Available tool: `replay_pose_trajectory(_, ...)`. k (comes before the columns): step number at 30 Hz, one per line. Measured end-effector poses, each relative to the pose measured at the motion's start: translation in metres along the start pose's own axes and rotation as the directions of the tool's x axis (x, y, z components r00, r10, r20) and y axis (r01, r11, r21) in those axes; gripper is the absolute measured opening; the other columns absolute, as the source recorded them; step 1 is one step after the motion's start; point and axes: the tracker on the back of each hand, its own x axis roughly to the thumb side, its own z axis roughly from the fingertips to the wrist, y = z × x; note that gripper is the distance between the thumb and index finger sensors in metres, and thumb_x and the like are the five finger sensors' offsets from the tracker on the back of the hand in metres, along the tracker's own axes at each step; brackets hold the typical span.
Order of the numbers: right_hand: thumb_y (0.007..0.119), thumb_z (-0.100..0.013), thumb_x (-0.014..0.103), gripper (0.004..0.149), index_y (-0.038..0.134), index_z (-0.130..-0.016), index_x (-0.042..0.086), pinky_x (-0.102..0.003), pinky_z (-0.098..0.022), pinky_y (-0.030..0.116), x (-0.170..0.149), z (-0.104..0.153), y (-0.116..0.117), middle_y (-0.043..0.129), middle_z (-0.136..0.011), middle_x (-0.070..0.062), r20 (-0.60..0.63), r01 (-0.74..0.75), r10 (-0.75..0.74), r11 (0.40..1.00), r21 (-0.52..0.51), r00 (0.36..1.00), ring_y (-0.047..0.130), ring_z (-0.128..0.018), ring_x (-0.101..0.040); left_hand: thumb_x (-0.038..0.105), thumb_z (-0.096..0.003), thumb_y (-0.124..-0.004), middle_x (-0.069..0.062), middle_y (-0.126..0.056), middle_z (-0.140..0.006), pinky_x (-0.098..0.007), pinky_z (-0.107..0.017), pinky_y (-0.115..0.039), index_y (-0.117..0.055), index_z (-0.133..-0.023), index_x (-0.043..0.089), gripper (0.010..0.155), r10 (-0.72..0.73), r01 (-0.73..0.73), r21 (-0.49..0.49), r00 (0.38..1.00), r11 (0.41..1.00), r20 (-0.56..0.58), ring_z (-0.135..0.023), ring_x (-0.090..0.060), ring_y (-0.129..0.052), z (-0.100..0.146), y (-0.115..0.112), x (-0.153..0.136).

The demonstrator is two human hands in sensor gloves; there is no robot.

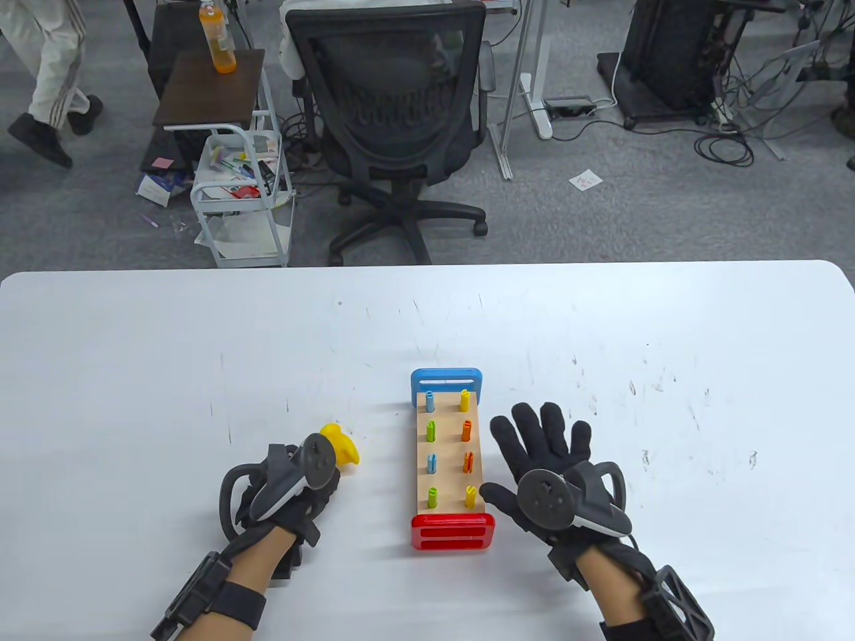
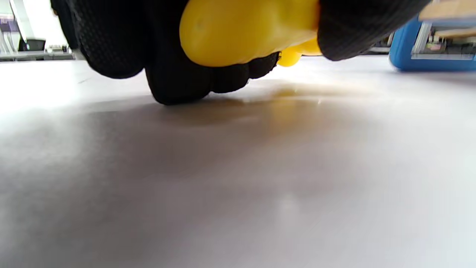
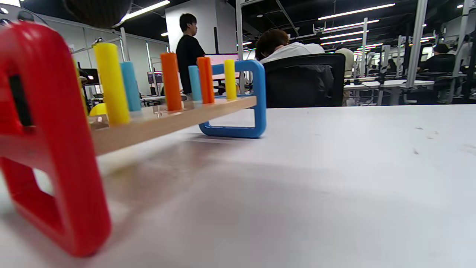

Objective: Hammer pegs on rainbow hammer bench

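Observation:
The hammer bench [image 1: 449,461] is a wooden plank between a blue end frame [image 1: 446,378] and a red end frame [image 1: 452,531], with several coloured pegs standing up from it; it also shows in the right wrist view [image 3: 156,119]. My left hand [image 1: 294,487] lies left of the bench and grips the yellow hammer [image 1: 339,446]; its handle shows in the left wrist view [image 2: 245,29], with fingers [image 2: 178,74] wrapped round it, low over the table. My right hand [image 1: 541,461] is spread open beside the bench's right edge, thumb near the red end.
The white table [image 1: 200,374] stretches wide on both sides. Beyond its far edge stand a black office chair [image 1: 394,113] and a small cart [image 1: 240,187]. People sit and stand in the background of the right wrist view.

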Motion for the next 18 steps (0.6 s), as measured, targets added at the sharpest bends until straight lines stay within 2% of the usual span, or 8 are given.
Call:
replay_pose_trajectory(1,0.058,-0.058,0.060,0.088,0.010,-0.116,0.014,-0.084,-0.064,0.021,0.003,0.001,-0.001,0.017,-0.123,-0.031,0.015,0.009,-0.009,1.000,0.015,1.000,0.018,-0.104,-0.067,0.059,-0.0525,-0.077,-0.012,-0.093,-0.092,-0.053,-0.063,-0.084,-0.078,-0.102,0.018,0.064,0.031,-0.031,-0.009,0.999,0.999,0.008,-0.075,-0.031,-0.099,0.000,0.002,-0.002)
replay_pose_trajectory(4,0.059,-0.056,0.066,0.090,0.017,-0.118,0.016,-0.077,-0.070,0.048,0.019,0.003,-0.003,0.032,-0.123,-0.033,0.086,0.029,-0.033,0.999,0.046,0.996,0.049,-0.101,-0.064,0.057,-0.0533,-0.076,-0.014,-0.093,-0.091,-0.050,-0.059,-0.089,-0.076,-0.102,0.015,0.064,0.131,-0.130,-0.008,0.991,0.991,0.006,-0.072,-0.030,-0.103,0.002,0.007,-0.008)
replay_pose_trajectory(6,0.061,-0.055,0.067,0.087,0.023,-0.119,0.021,-0.071,-0.068,0.057,0.031,0.002,-0.001,0.040,-0.121,-0.032,0.107,0.012,-0.023,0.995,0.103,0.994,0.061,-0.095,-0.060,0.055,-0.0541,-0.076,-0.015,-0.093,-0.090,-0.050,-0.058,-0.090,-0.074,-0.103,0.013,0.064,0.185,-0.185,-0.005,0.983,0.983,0.007,-0.071,-0.029,-0.104,0.002,0.010,-0.010)
replay_pose_trajectory(9,0.064,-0.054,0.066,0.081,0.034,-0.117,0.027,-0.064,-0.062,0.069,0.047,0.003,0.000,0.054,-0.114,-0.029,0.151,-0.045,0.024,0.990,0.137,0.988,0.079,-0.080,-0.051,0.053,-0.0568,-0.068,-0.015,-0.090,-0.091,-0.048,-0.056,-0.090,-0.066,-0.106,0.010,0.065,0.262,-0.262,0.011,0.965,0.965,0.025,-0.067,-0.027,-0.104,0.003,0.012,-0.011)
replay_pose_trajectory(14,0.066,-0.055,0.062,0.071,0.049,-0.114,0.026,-0.059,-0.056,0.075,0.057,0.004,0.005,0.063,-0.107,-0.030,0.109,-0.138,0.117,0.966,0.218,0.987,0.087,-0.071,-0.044,0.052,-0.0587,-0.059,-0.015,-0.086,-0.091,-0.049,-0.056,-0.087,-0.060,-0.109,0.010,0.065,0.311,-0.315,0.031,0.946,0.949,0.090,-0.065,-0.027,-0.101,0.005,0.017,-0.008)
replay_pose_trajectory(18,0.068,-0.057,0.055,0.062,0.055,-0.109,0.023,-0.058,-0.054,0.077,0.054,-0.001,0.017,0.069,-0.102,-0.028,0.058,-0.057,0.041,0.954,0.293,0.997,0.089,-0.068,-0.042,0.056,-0.0580,-0.058,-0.011,-0.091,-0.082,-0.045,-0.051,-0.090,-0.069,-0.104,0.012,0.064,0.408,-0.419,0.046,0.900,0.907,0.153,-0.055,-0.021,-0.103,0.005,0.026,0.000)
